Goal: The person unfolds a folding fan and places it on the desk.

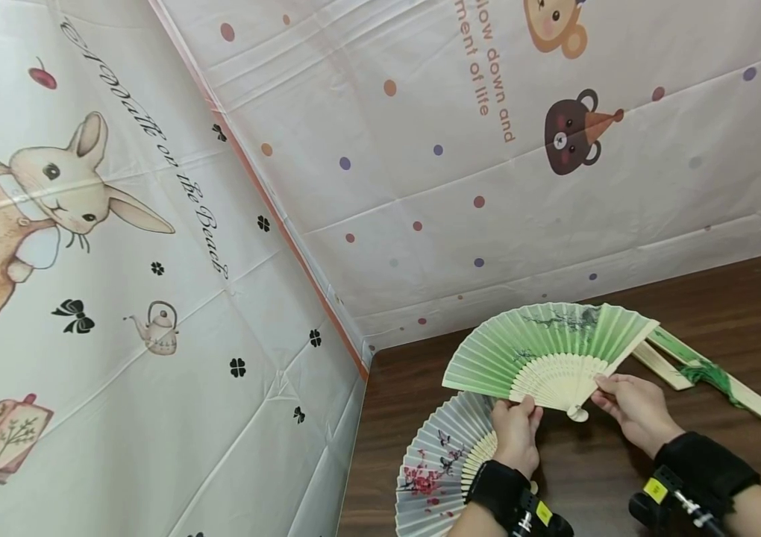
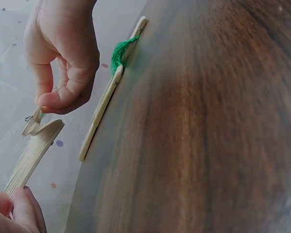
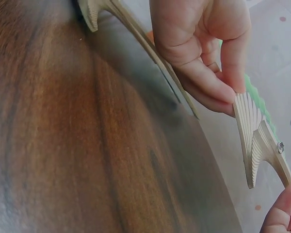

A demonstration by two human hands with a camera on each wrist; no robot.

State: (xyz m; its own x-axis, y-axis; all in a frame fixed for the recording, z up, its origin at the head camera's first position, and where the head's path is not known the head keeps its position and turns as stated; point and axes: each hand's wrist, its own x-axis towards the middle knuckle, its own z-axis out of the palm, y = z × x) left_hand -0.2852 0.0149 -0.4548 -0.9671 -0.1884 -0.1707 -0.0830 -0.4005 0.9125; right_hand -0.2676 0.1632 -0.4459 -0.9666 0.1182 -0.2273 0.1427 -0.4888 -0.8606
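Observation:
An opened green folding fan point(image 1: 548, 347), with a dark branch painted on its pleats and pale ribs, is held up between both hands in the head view. My left hand point(image 1: 518, 434) pinches its left outer rib, as the left wrist view also shows. The opposite outer rib is pinched by my right hand point(image 1: 637, 412) near the pivot. Below and behind the left hand, a second open fan point(image 1: 424, 477), greyish white with red blossoms, lies partly hidden by that hand and wrist.
To the right, on the dark wooden table point(image 1: 589, 477), lies a folded fan point(image 1: 753, 397) with a green tassel point(image 1: 709, 377). Printed cloth point(image 1: 380, 268) hangs behind the table and along its left side.

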